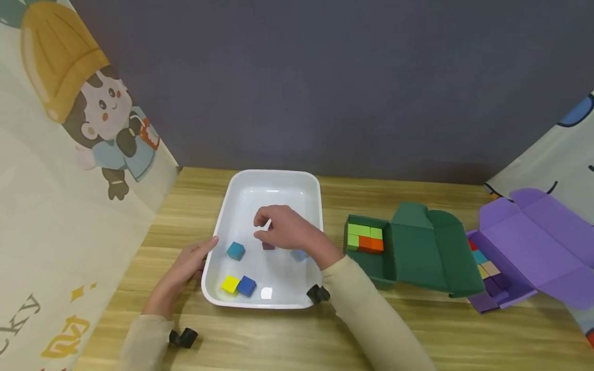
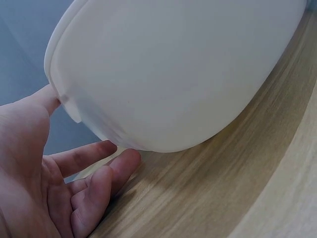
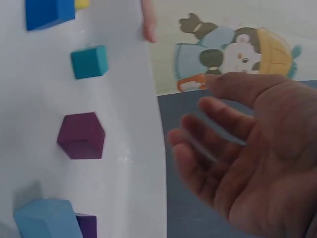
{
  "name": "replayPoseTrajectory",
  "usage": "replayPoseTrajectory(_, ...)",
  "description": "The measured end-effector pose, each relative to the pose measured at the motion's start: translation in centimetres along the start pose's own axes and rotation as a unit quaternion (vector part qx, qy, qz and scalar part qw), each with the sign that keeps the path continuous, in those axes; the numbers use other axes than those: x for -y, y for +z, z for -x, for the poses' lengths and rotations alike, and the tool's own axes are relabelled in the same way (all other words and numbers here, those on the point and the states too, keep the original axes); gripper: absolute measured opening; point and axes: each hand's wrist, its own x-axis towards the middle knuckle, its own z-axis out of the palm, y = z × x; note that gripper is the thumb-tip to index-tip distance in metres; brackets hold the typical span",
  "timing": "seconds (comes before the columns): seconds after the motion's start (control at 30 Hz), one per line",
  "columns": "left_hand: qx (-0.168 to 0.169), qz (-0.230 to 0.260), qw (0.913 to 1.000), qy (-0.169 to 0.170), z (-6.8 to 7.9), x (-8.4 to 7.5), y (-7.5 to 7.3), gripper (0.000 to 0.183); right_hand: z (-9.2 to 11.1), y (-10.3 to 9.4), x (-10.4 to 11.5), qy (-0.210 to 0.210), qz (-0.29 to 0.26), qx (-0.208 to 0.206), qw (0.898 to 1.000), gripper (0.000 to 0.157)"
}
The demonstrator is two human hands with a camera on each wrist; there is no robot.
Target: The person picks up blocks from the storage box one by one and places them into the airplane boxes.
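Note:
A white tray lies on the wooden table with loose cubes inside. My left hand holds its left side, thumb on the rim and fingers below it in the left wrist view. Above the tray's middle hovers my right hand, fingers loosely bent around nothing. Under it sits a maroon cube, partly hidden in the head view. Nearby are a teal cube, a yellow cube touching a blue cube, and a light blue cube beside a dark purple cube.
Right of the tray stands an open green box with lime cubes and orange cubes packed at its back. Farther right, an open purple box holds several mixed-colour cubes. A dark wall rises behind the table.

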Motion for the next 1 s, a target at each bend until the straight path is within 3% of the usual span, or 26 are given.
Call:
replayPoseTrajectory(0.17, 0.002, -0.005, 1.0000, 0.007, -0.2, -0.3, 0.1, 0.077, -1.9, 1.0, -1.2, 0.047, 0.104, 0.046, 0.992, 0.030)
replayPoseTrajectory(0.4, 0.007, -0.010, 0.9999, 0.005, 0.3, -0.2, -0.1, 0.076, -3.1, 2.4, -1.5, 0.067, 0.140, 0.044, 0.987, 0.033)
replayPoseTrajectory(0.6, 0.008, -0.009, 0.9999, -0.008, -0.1, -0.1, 0.0, 0.080, -3.7, 2.8, -2.2, 0.087, 0.203, 0.048, 0.974, 0.015)
replayPoseTrajectory(0.7, 0.005, -0.016, 0.9998, -0.014, -0.2, -0.2, 0.0, 0.082, -4.3, 3.5, -2.4, 0.086, 0.236, 0.053, 0.966, 0.015)
replayPoseTrajectory(0.83, 0.001, -0.024, 0.9996, -0.016, 0.0, -0.2, 0.0, 0.084, -4.9, 4.4, -2.5, 0.085, 0.248, 0.069, 0.963, 0.013)
replayPoseTrajectory(1.0, -0.002, -0.015, 0.9997, -0.018, -0.1, -0.1, 0.1, 0.084, -5.4, 5.3, -3.3, 0.089, 0.230, 0.069, 0.967, 0.014)
